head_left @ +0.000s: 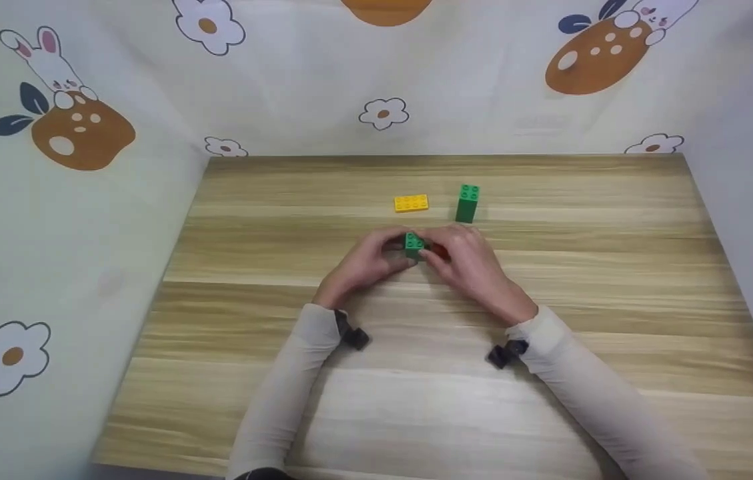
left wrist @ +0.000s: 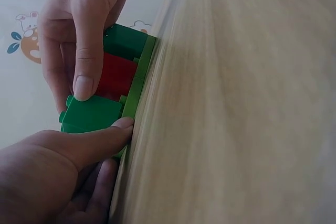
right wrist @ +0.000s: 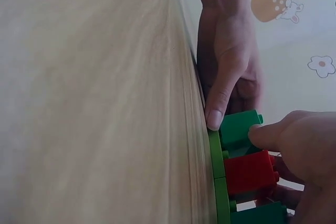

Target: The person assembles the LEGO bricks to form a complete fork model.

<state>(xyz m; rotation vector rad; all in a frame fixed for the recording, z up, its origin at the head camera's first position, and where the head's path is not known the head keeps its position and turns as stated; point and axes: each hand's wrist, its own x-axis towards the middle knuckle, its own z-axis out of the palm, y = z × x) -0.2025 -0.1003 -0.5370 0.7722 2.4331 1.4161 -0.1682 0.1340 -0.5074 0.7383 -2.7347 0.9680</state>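
My left hand (head_left: pixel 368 259) holds the end of a row of light green base plates (left wrist: pixel 140 72), its thumb pressed along the edge beside a green brick (left wrist: pixel 92 114). From the other side, my right hand (head_left: pixel 466 260) pinches that green brick between thumb and fingers. It stands at the left end of the plates. Beside it, with a small gap, a red brick (right wrist: pixel 249 173) sits on the plates, and farther along comes a dark green brick (left wrist: pixel 126 42). In the head view the right hand covers most of the row.
Behind the hands a yellow flat brick (head_left: pixel 411 203) with studs lies on the wooden table (head_left: pixel 269 220). To its right stands a tall green brick stack (head_left: pixel 467 204). A patterned cloth (head_left: pixel 296 80) with flowers and rabbits rises at the table's back and sides.
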